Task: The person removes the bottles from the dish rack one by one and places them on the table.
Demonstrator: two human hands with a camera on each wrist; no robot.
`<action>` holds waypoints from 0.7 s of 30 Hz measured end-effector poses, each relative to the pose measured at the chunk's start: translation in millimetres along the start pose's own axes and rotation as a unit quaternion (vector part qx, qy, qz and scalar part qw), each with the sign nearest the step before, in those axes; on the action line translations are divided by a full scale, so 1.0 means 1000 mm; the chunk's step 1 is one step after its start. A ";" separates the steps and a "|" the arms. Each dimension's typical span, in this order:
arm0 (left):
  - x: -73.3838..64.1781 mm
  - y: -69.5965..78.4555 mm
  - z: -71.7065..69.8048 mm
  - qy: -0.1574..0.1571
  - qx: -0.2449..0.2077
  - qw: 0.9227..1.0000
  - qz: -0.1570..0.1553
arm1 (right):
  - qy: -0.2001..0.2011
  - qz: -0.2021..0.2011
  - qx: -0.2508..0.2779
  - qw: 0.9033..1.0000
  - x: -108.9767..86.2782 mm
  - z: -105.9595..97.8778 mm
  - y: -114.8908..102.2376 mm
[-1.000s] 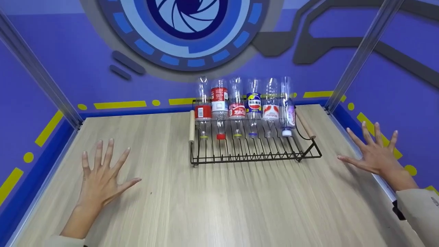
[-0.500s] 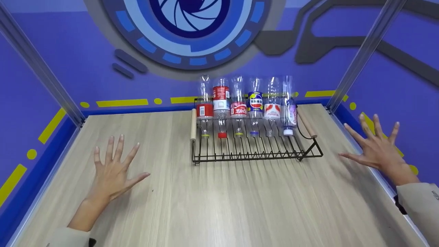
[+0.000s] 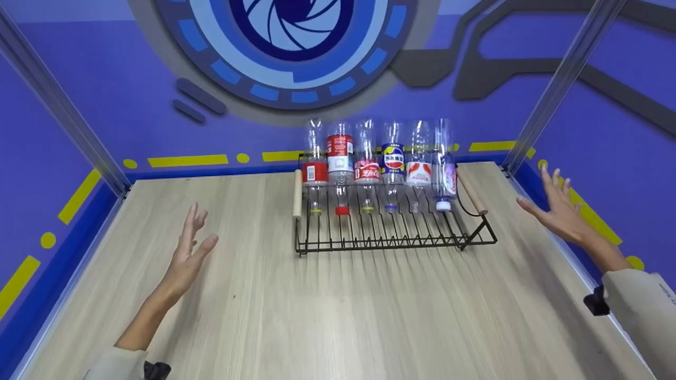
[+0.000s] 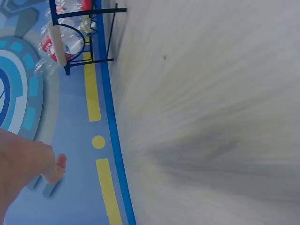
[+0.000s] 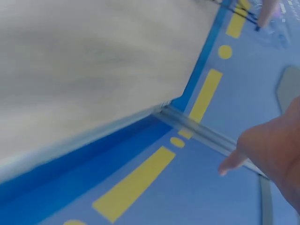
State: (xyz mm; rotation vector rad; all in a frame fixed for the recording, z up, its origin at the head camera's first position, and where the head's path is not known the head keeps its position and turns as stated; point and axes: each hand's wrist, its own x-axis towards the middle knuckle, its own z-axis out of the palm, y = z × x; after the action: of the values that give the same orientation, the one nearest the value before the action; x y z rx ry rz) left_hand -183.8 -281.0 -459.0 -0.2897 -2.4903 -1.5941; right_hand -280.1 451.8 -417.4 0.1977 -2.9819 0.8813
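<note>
My left hand (image 3: 185, 258) hovers over the left part of the table, thumb apart from the fingers, holding nothing. At the right edge my right hand (image 3: 562, 214) is raised with its fingers extended, also holding nothing. Between them, at the back, stands a black wire rack (image 3: 377, 245) with two wooden handles. Several clear plastic bottles lean in it, caps down toward the front. They include a bottle with a red cap (image 3: 340, 153), one with a blue Pepsi-style label (image 3: 393, 158) and one with a white cap (image 3: 444, 179). Each hand is apart from the rack.
The light wood table (image 3: 338, 316) spans the space below the hands. Purple walls with yellow markings (image 3: 187, 160) enclose it at the back and sides. Metal posts (image 3: 554, 79) rise at both back corners.
Both hands have turned from palms down with spread fingers to a more sideways pose. The left hand has moved to the right. The rack and bottles have stayed in place.
</note>
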 end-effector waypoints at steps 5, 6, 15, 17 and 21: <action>-0.001 0.000 0.006 -0.010 -0.040 0.999 0.000 | -0.026 0.002 0.108 0.994 0.009 -0.003 -0.012; -0.001 0.000 0.008 -0.012 -0.042 0.999 0.002 | -0.032 0.002 0.132 0.991 0.011 -0.004 -0.014; -0.001 0.000 0.014 -0.027 -0.012 0.999 -0.014 | -0.081 0.017 0.214 0.973 0.019 -0.001 -0.028; 0.001 0.000 0.016 -0.030 -0.019 0.999 -0.016 | -0.082 0.011 0.219 0.972 0.020 0.000 -0.031; 0.008 0.003 0.019 -0.038 -0.042 0.998 -0.013 | -0.071 -0.003 0.210 0.975 0.022 0.002 -0.036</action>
State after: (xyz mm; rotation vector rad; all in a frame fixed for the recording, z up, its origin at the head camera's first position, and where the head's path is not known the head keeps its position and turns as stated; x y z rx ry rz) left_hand -191.5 -262.0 -461.9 -0.3370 -2.4959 -1.7327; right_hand -297.6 418.3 -398.7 0.2868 -2.8723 1.5501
